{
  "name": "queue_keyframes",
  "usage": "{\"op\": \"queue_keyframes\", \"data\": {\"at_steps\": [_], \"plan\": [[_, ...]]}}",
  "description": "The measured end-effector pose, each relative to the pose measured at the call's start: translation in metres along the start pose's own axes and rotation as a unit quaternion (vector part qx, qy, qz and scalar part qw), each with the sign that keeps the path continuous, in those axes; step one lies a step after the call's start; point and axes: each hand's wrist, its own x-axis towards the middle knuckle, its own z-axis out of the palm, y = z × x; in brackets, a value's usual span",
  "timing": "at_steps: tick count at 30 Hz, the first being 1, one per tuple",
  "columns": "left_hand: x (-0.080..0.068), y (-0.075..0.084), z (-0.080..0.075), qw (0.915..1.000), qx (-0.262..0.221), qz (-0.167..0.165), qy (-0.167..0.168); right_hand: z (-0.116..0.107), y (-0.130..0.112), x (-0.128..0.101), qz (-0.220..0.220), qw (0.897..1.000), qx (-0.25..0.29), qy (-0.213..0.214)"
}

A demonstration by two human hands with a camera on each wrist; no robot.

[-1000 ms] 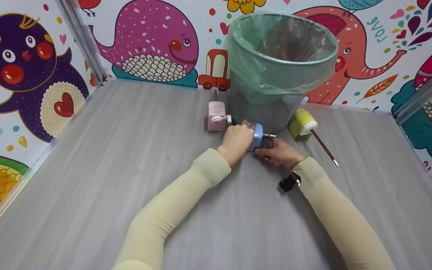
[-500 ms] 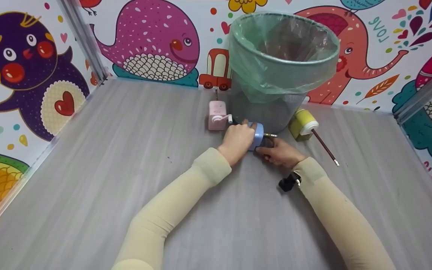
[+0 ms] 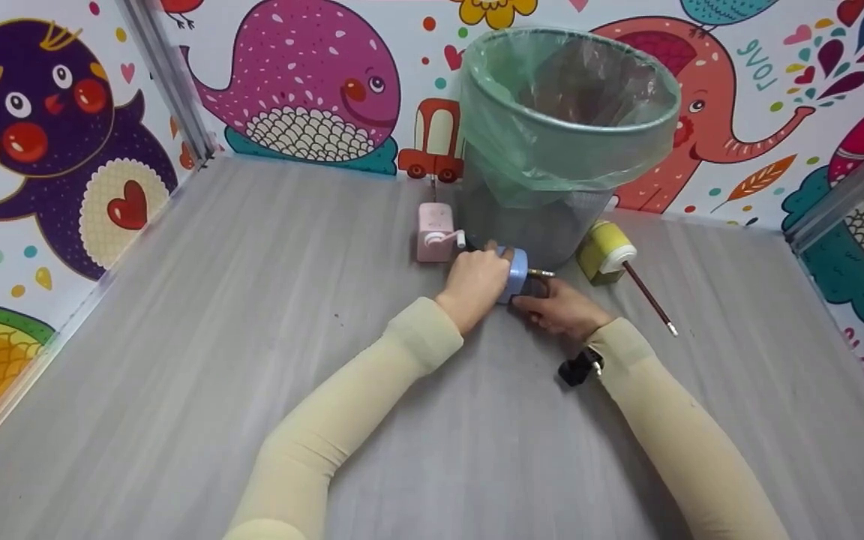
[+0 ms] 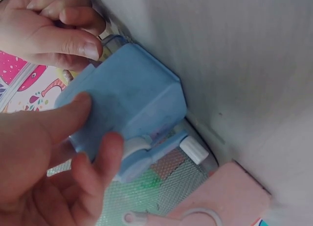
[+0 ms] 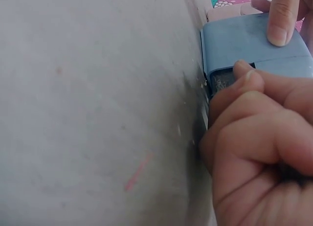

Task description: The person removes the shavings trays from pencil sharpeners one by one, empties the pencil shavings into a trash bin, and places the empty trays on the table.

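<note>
A blue hand-crank pencil sharpener (image 3: 518, 271) stands on the table in front of the bin, with a pencil (image 3: 541, 273) sticking out toward the right. My left hand (image 3: 475, 286) grips its body; in the left wrist view the thumb presses one face, and the crank (image 4: 161, 150) with a white knob hangs free. My right hand (image 3: 567, 307) is at the sharpener's lower right. Its thumb and curled fingers pinch the clear shavings drawer (image 5: 223, 82), whose inside shows grey shavings in the right wrist view. The fingers hide most of the drawer.
Just behind, a mesh bin (image 3: 529, 225) has a green bag over its rim. Left of it stands a pink crank sharpener (image 3: 434, 225); to the right is a yellow sharpener (image 3: 606, 244) with a brown pencil (image 3: 649, 298) in it. Printed wall panels (image 3: 312, 82) edge the table.
Both hands keep their hold on the blue sharpener in almost the same place. The head view shifts very slightly.
</note>
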Motion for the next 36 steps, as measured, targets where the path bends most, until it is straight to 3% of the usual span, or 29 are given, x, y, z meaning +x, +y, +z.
{"op": "queue_keyframes", "data": {"at_steps": [14,21,30,36], "plan": [[-0.001,0.000,-0.003,0.9999,-0.004,-0.005,-0.014,-0.002,0.001,-0.001,0.001,1.000,-0.005,0.001],[0.001,-0.001,-0.001,0.9999,-0.008,-0.012,-0.007,-0.006,0.008,-0.004,-0.020,1.000,0.019,0.003],[0.001,-0.002,0.006,0.9998,0.008,-0.010,0.016,-0.014,0.014,-0.010,-0.011,1.000,0.022,0.015],[0.001,-0.001,0.001,0.9995,0.028,-0.005,0.011,-0.018,0.018,-0.013,-0.008,1.000,0.023,0.019]]}}
